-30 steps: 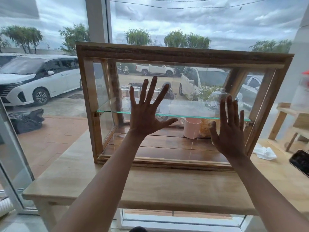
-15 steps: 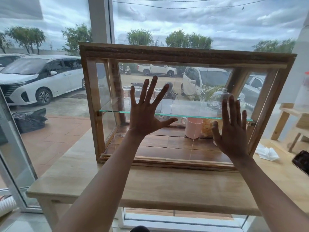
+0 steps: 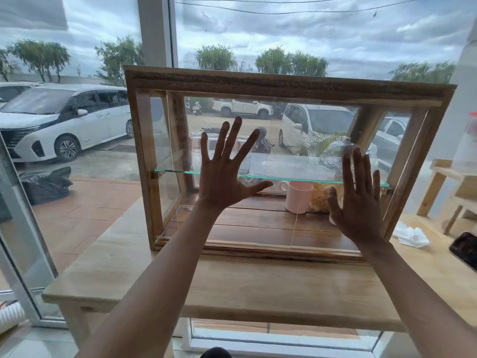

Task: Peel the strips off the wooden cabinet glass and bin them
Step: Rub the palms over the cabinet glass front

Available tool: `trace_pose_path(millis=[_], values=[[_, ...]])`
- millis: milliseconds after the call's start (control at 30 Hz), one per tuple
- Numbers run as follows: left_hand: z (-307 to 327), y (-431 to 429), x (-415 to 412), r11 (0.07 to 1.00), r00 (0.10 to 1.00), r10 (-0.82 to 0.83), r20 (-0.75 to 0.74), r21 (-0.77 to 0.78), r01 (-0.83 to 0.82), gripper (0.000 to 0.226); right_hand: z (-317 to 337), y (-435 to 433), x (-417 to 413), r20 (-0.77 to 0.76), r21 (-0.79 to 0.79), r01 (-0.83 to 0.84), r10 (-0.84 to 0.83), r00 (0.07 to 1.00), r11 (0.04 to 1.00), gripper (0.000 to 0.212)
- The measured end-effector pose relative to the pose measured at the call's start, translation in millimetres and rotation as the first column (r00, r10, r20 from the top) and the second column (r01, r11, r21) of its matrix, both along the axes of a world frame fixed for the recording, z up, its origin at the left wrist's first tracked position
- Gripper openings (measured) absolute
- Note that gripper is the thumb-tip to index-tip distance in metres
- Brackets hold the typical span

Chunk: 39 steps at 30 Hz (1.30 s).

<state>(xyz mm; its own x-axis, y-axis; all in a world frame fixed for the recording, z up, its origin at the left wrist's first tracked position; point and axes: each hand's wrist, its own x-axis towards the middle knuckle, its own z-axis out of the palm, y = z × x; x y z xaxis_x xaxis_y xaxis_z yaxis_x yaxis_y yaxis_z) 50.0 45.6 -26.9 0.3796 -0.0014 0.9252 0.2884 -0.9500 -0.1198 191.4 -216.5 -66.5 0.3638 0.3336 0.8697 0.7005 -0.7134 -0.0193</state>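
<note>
Window: tall panes [image 3: 309,34] with a white frame post [image 3: 154,29]
Outside: parked white cars [image 3: 64,120], trees, grey clouds
Furniture: pale wooden table [image 3: 258,288]
Light: overcast daylight

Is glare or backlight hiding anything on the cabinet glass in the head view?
Head view: bright window backlight leaves both hands, left hand and right hand, dark; the cabinet glass is nearly invisible, with faint vertical lines only; wide-angle lens bows the wooden cabinet frame; no strips discernible.

Light wooden table [image 3: 258,288] carrying a glass-fronted wooden cabinet [image 3: 284,85], crumpled white tissue [image 3: 410,236] and a dark phone [image 3: 466,249].
</note>
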Motion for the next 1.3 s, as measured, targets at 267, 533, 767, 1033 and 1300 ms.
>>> trace_pose_path(millis=[267,533,767,1033,1300], values=[[3,18,-25,0.988,0.981,-0.145,-0.128,-0.080,0.135,0.112,9,17,-24,-0.048,0.135,-0.060,0.067,0.997,0.989,0.083],[7,29,-50,0.999,0.952,-0.030,-0.304,0.003,0.032,0.131,54,46,-62,0.092,-0.129,-0.155,0.168,0.982,0.979,0.098],[-5,27,-54,0.999,0.934,-0.006,-0.357,-0.033,-0.007,0.146,55,39,-56,0.072,-0.363,0.000,0.028,0.997,0.932,0.130],[-4,32,-53,0.999,0.937,0.010,-0.350,-0.026,-0.020,0.144,54,41,-56,0.055,-0.359,0.012,0.008,0.998,0.933,0.134],[-4,36,-61,1.000,0.944,0.021,-0.330,-0.012,-0.027,0.142,53,46,-54,0.058,-0.318,-0.060,0.082,0.995,0.946,0.123]])
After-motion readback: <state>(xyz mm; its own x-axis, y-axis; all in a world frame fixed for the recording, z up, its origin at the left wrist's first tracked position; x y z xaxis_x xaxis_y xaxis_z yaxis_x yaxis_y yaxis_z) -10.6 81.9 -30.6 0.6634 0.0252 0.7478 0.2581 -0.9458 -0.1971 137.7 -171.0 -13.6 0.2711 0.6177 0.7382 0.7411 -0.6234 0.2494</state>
